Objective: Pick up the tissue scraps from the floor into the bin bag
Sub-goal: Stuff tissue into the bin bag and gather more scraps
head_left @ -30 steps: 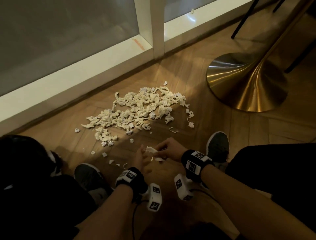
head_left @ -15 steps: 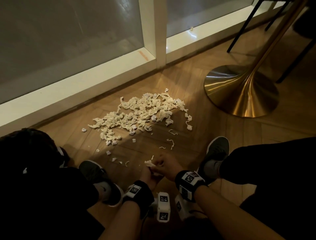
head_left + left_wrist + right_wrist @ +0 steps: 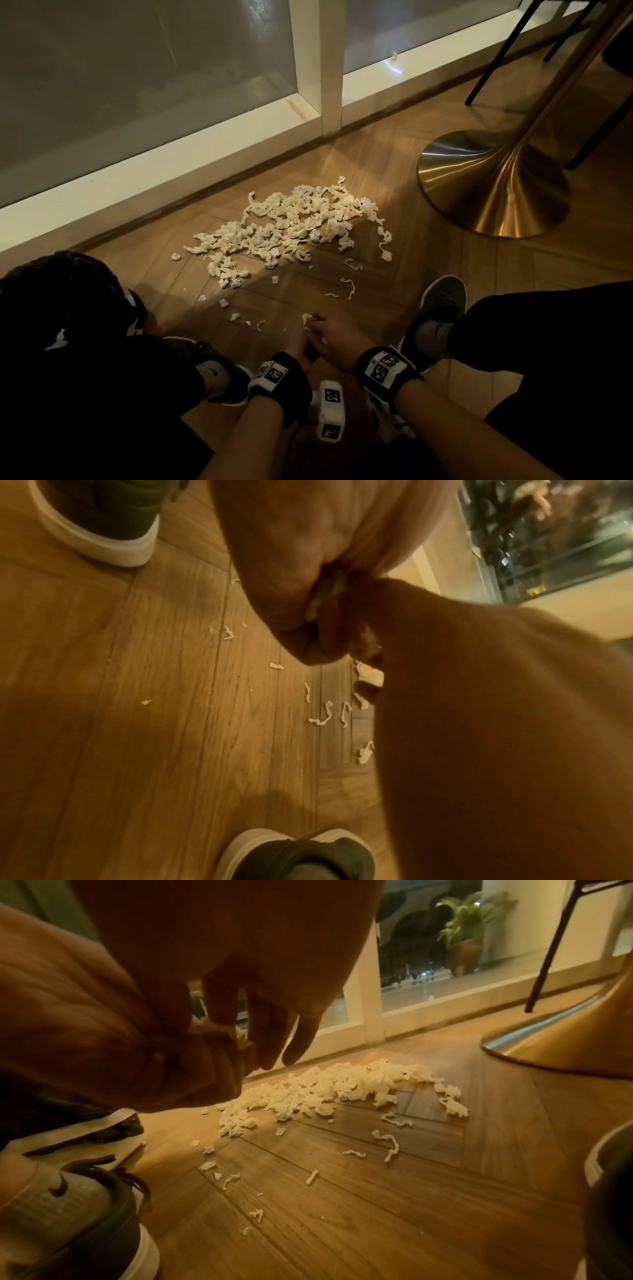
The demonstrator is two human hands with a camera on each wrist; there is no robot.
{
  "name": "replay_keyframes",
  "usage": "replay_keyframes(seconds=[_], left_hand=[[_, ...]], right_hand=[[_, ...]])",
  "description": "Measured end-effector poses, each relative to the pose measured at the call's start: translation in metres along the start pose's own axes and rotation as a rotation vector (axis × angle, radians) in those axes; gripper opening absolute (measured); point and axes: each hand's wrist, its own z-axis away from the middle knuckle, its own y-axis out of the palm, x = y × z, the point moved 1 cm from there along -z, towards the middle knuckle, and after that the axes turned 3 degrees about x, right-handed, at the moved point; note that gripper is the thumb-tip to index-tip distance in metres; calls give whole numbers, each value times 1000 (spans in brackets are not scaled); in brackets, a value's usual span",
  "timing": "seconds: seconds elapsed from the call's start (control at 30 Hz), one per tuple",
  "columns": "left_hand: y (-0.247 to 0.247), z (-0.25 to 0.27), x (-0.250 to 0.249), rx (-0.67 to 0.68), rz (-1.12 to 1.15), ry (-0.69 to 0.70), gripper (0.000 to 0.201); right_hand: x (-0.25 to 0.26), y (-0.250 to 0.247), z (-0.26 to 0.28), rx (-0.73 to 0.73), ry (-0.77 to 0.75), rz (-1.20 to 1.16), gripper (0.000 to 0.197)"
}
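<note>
A heap of pale tissue scraps [image 3: 298, 226] lies on the wooden floor ahead of me, and is also in the right wrist view as tissue scraps [image 3: 325, 1091]. Loose strips [image 3: 349, 287] trail from it toward my feet. My left hand [image 3: 300, 337] and right hand [image 3: 318, 327] meet low between my shoes. Both pinch one small tissue piece [image 3: 306, 318]. In the right wrist view the tissue piece [image 3: 212, 1027] peeks out between my left fist and my right fingertips. A dark mass [image 3: 68, 308] at the left may be the bin bag; I cannot tell.
A brass table base [image 3: 493, 185] stands on the floor to the right of the heap. Black chair legs [image 3: 496, 58] rise behind it. A white window frame [image 3: 330, 68] and sill run along the far side. My shoes [image 3: 438, 315] flank my hands.
My hands have drawn together and back toward my body, and now cover more of the tissue piece. Two thin strips now lie on the floor in front of my hands.
</note>
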Motion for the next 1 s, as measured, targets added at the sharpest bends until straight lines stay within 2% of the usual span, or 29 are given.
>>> replay_keyframes(seconds=[0.13,0.2,0.27,0.4,0.53,0.6,0.7,0.8,0.87,1.0], left_hand=[[-8,-2,-7,26,57,-5,33],[-9,-4,-7,16,68,-15,24],[-10,-7,-3,11,68,-25,20],[-3,-5,3,27,37,-10,28],[5,0,-1,-34,-52,58,38],[0,-3,0,-96,-149,130,36],[-15,-12,2,-172,-266,223,35],[-15,-2,-9,-219,-235,160,34],[-10,3,-13,-167,-214,91,34],[-3,11,-9,2,-192,37,27]], right_hand=[[3,-1,-2,77,-121,-35,36],[1,1,-3,81,-130,-15,34],[-2,3,-4,21,-132,-8,28],[3,0,-3,-122,-151,8,18],[6,-1,-6,-195,-102,-87,15],[8,-3,-6,-208,-97,-119,11],[14,-7,-2,-111,-125,-102,17],[13,-11,-3,15,-62,-200,24],[11,-14,-4,21,-32,-255,22],[10,-19,-2,-69,22,-328,10]])
